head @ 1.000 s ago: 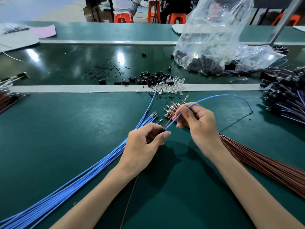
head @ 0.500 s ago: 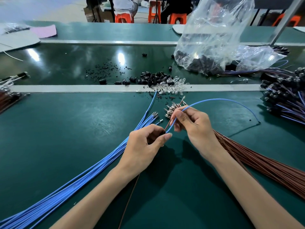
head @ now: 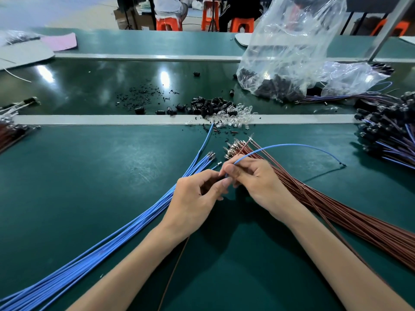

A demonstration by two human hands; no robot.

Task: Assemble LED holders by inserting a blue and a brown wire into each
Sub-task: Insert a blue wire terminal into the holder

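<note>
left hand: fingers curled, dark led holder pinched, mostly hidden.
right hand: blue wire pinched beside the left thumb.
blue bundle: laid at left.
brown bundle: laid at right.
spare holders: heaped beyond.

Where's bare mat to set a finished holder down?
Bare mat left of the blue wires, below the pale strip; a smaller patch between brown wires and the wired pile. Crowded by the left hand, right hand and black holders.
</note>
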